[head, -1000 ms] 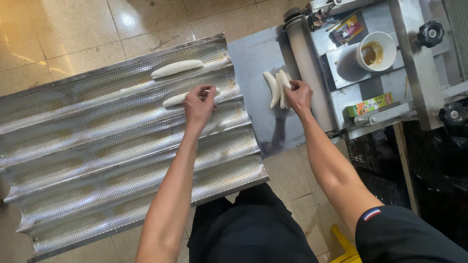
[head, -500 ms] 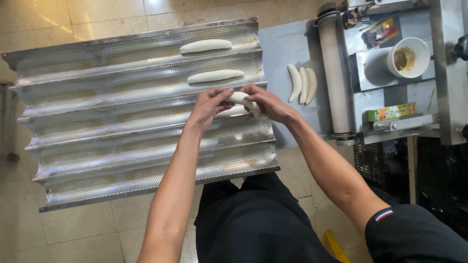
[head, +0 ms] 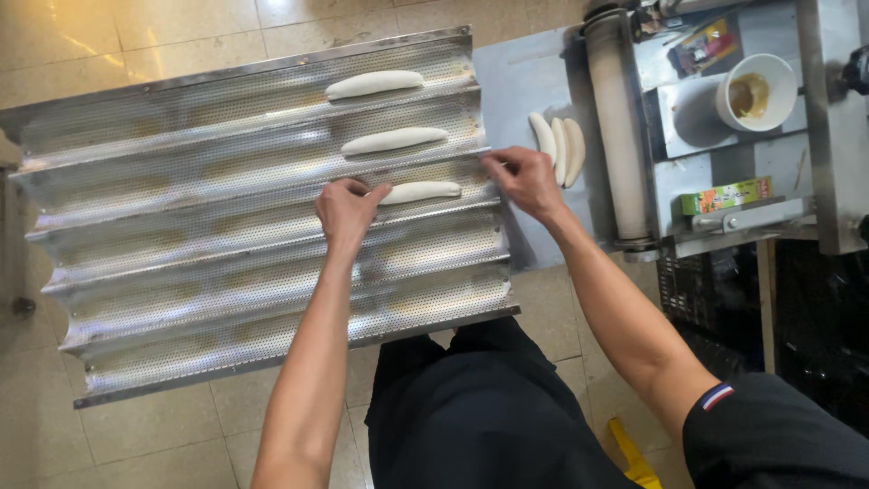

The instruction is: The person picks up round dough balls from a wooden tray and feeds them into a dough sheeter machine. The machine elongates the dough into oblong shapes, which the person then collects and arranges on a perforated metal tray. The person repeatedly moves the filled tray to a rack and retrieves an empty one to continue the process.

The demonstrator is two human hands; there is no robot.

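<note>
A large perforated, corrugated metal baking tray [head: 226, 272] lies in front of me. Three long white dough sticks lie in its upper grooves: one at the top [head: 374, 83], one below it [head: 395, 140], and a third [head: 421, 191]. My left hand [head: 347, 208] touches the left end of the third dough stick with its fingertips. My right hand [head: 523, 179] hovers at the tray's right edge, fingers loosely curled, holding nothing. Three more dough sticks [head: 559, 145] lie side by side on the grey machine belt [head: 525, 81] just beyond my right hand.
A dough moulding machine with a long roller [head: 618, 127] stands at the right. On it sit a white cup [head: 754, 91] of brown liquid and a small green box [head: 724, 196]. A black crate [head: 715, 299] is below. The floor is beige tile.
Both hands set the third dough stick into a tray groove. The right hand then let go and moved right to the tray's edge. The camera view shifted slightly.
</note>
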